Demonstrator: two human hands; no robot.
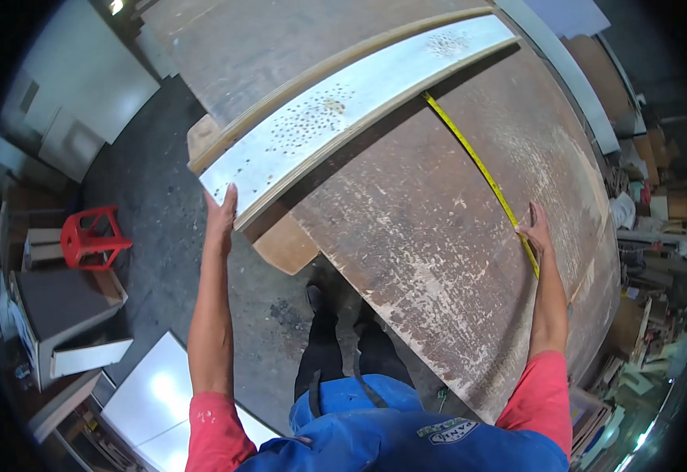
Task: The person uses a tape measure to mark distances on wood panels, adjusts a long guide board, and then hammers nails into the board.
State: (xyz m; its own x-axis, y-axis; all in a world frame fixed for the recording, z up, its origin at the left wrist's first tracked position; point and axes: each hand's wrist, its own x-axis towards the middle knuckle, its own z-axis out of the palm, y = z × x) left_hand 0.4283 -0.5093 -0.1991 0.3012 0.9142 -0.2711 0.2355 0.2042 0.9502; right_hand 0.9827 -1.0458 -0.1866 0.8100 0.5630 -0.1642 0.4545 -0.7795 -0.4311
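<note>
A long white board (343, 110), pitted with many small holes, lies slantwise across the far part of the desk (438, 236), a big worn brown sheet of wood scuffed with pale streaks. The board's near end sticks out past the desk's left edge, and there the left hand (221, 216) presses flat against that end, fingers (229, 197) stretched out straight and open, gripping nothing. A thinner wooden strip (320, 71) runs along the board's far side, touching it. A yellow tape measure (481, 169) is drawn out across the desk from under the board's long edge toward the near right edge. The right hand (536, 228) rests on the tape near its close end, fingers (534, 212) bent down onto it and pinning it to the desk; whether they pinch it cannot be told. Under the desk's left edge a wooden block (284, 244) shows. On the dark floor (170, 236) to the left stands a red plastic stool (92, 236), with white panels (151, 401) lying nearer the person, whose dark shoes (316, 299) stand close to the desk.
</note>
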